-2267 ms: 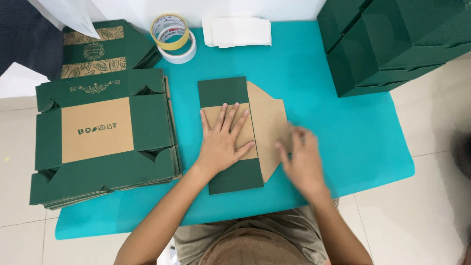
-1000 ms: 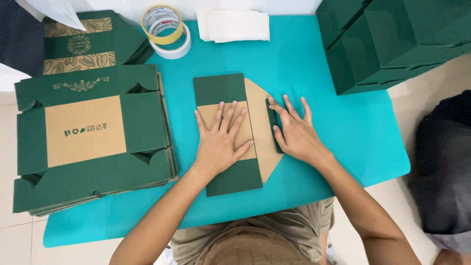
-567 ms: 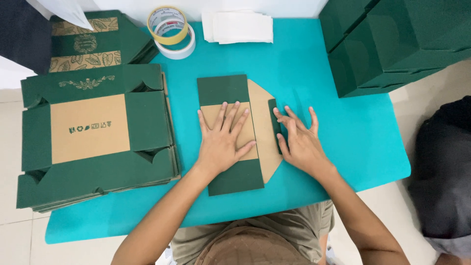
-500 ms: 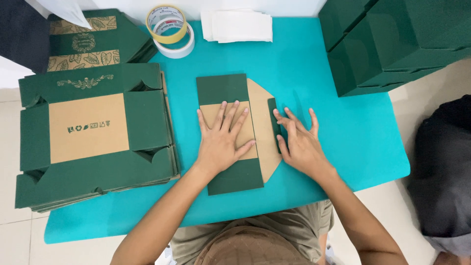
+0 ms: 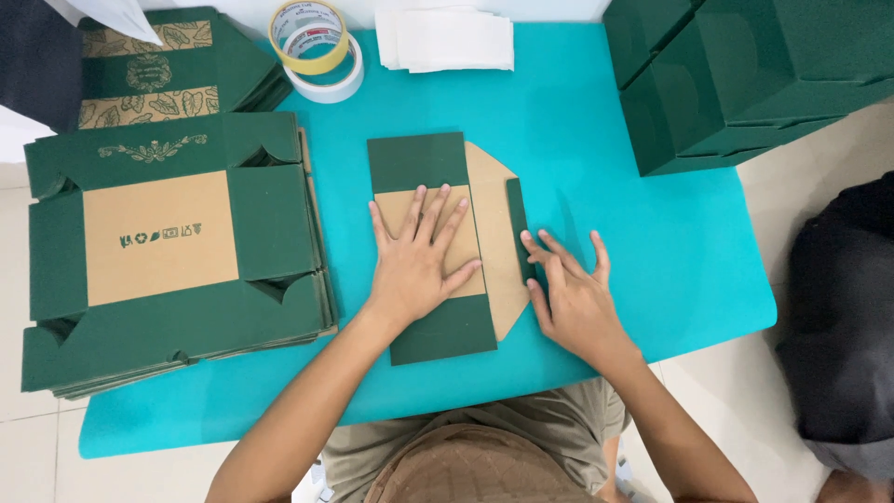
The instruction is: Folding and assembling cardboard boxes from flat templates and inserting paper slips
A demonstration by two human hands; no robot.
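Two open hands are pressed flat: left hand (image 5: 419, 261) on a folded box blank (image 5: 438, 247); right hand (image 5: 570, 296) at its side flap (image 5: 518, 224); if pressure is uneven, the crease could be skewed.

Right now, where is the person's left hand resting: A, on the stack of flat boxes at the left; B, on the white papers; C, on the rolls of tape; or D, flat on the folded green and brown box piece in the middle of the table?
D: the left hand lies flat, fingers spread, on the folded box piece.
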